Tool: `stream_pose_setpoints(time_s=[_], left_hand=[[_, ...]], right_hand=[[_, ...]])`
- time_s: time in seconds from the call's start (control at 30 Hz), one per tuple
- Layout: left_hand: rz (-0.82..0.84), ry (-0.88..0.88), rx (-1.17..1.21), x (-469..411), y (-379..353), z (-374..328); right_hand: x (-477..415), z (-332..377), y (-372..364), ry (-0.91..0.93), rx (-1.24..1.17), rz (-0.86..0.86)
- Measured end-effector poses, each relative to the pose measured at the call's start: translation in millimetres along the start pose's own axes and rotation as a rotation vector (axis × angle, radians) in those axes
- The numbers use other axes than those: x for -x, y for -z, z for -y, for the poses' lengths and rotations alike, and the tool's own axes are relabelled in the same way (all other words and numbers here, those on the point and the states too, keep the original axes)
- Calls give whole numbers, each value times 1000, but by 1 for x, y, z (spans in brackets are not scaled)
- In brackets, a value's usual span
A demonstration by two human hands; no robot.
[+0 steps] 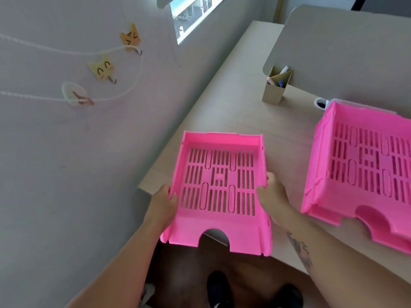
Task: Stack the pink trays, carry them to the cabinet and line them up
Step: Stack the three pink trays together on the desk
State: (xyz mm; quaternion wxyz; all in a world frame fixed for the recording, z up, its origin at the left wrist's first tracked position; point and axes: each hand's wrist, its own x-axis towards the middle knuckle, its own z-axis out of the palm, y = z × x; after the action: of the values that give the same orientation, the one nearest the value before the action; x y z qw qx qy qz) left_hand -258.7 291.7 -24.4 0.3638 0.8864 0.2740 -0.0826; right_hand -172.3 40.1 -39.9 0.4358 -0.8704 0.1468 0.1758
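A single pink slotted tray [220, 232] is held over the near left corner of the light wooden desk [235, 112]. My left hand [163, 204] grips its left side wall and my right hand [272, 194] grips its right side wall. The tray's front edge with a half-round cutout juts past the desk edge toward me. A stack of pink trays [364, 172] rests on the desk to the right, partly cut off by the frame edge.
A cardboard pen holder [275, 87] stands at the back of the desk beside a beige divider panel [347, 47]. A white cup [321, 103] peeks out behind the stack. The grey wall [66, 163] with cat-shaped hooks is close on the left.
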Motion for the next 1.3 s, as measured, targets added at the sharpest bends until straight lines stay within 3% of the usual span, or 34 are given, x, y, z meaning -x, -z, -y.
stream_pose_setpoints(time_s=[0.17, 0.3, 0.7, 1.07, 1.3], left_hand=[[-105, -143, -25, -20, 34, -52], [-74, -224, -6, -27, 37, -108], [122, -432, -30, 17, -100, -290], [146, -359, -118, 39, -186, -337], [90, -275, -20, 39, -201, -340]], right_hand=[[-6, 44, 40, 161, -59, -82], [-2, 55, 94, 183, -125, -92], [-8, -53, 293, 82, -216, -394], [-43, -120, 355, 11, -267, -248], [-61, -131, 359, 38, -228, -183]])
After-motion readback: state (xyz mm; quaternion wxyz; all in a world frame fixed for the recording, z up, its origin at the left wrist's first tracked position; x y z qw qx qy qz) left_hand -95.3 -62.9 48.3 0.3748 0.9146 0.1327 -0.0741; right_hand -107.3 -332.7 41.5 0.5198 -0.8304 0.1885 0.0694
